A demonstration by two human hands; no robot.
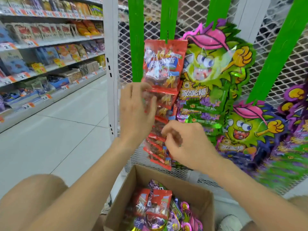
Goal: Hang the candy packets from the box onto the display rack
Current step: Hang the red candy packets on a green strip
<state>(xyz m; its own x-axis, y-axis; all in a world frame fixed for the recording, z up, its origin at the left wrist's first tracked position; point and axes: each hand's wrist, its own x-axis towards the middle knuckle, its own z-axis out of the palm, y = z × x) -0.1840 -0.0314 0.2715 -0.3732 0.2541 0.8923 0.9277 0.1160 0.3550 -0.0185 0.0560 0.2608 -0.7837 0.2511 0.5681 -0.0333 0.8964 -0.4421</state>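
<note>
Several red candy packets (164, 67) hang in a column on a green display strip (167, 19) against the wire mesh. My left hand (136, 112) lies over the middle packets of that column, fingers spread and touching them. Lower down, my right hand (186, 144) has its fingertips curled on a lower red packet (157, 144); the blur hides how firmly it pinches. Below, an open cardboard box (141, 179) holds red packets (160, 204) mixed with purple and green ones.
Green and purple monster-print candy packets (215, 75) hang on the neighbouring green strips (273, 52) to the right. A white post (110, 64) edges the rack. Stocked store shelves (50, 52) line the left, across a tiled aisle floor. My knees flank the box.
</note>
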